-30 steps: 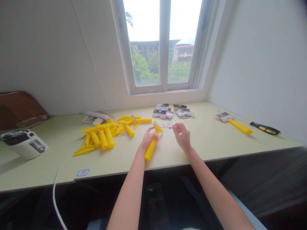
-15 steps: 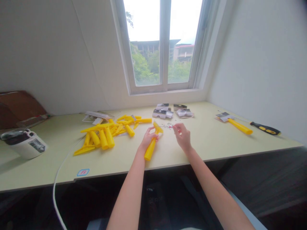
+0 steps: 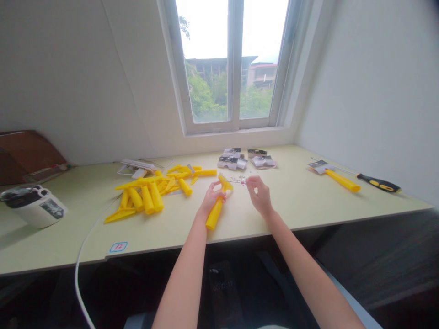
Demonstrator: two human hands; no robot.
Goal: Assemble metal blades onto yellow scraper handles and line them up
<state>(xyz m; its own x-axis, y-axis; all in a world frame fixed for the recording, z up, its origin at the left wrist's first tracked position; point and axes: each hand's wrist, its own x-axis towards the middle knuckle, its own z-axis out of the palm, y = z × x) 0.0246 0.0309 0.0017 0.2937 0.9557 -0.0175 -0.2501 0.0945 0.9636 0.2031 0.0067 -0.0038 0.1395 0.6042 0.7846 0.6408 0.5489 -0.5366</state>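
Note:
My left hand (image 3: pixel 211 198) is closed around a yellow plastic scraper (image 3: pixel 215 214), its round handle pointing down toward the table's front edge and its flared head up. My right hand (image 3: pixel 259 193) is pinched on a small thin-shafted screwdriver (image 3: pixel 235 182). The shaft runs level to the left and its tip meets the scraper's head. Most of the screwdriver's grip is hidden by my fingers. Behind the shaft, tiny screws (image 3: pixel 242 178) lie scattered on the table.
Yellow scraper parts (image 3: pixel 147 199) are heaped on the left. Card packages (image 3: pixel 233 161) lie below the window. At the right are another yellow scraper (image 3: pixel 343 180) and a black-and-yellow screwdriver (image 3: pixel 379 183). A lidded cup (image 3: pixel 37 212) and white cable (image 3: pixel 81 256) are at the left.
Both hands keep almost the same place, with the screwdriver tip still at the scraper's head. My right fingers have shifted very slightly around the grip.

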